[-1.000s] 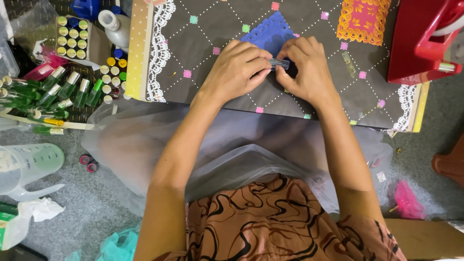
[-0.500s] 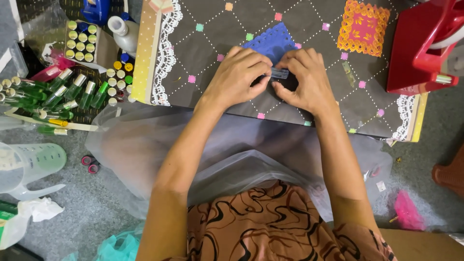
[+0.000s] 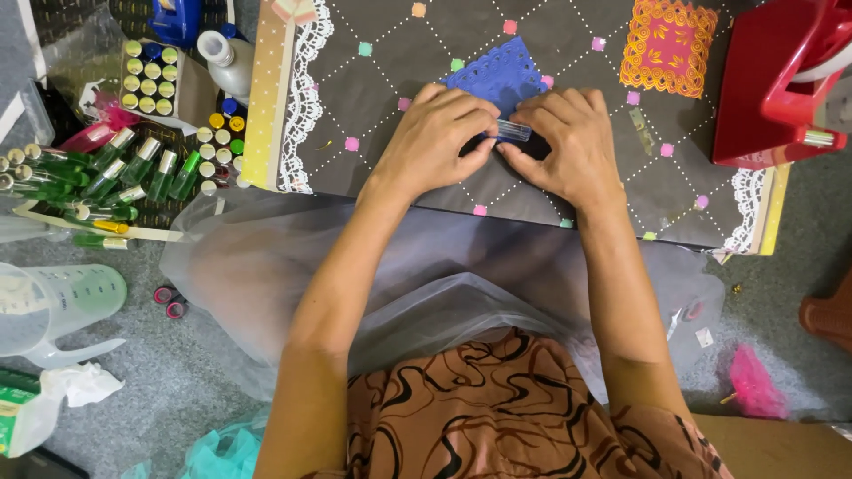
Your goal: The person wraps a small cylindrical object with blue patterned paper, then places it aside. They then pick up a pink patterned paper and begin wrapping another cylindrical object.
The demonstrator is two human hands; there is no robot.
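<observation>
Small clear vial [image 3: 513, 131], pinched between both hands

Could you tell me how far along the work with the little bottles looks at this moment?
Looks done: a row of capped green bottles lies at the left. In hand: the left hand and right hand pinch one small clear vial between them over the dark patterned board, beside a blue lace-cut paper. Seemingly left: loose coloured caps and a box of capped vials nearby.
</observation>
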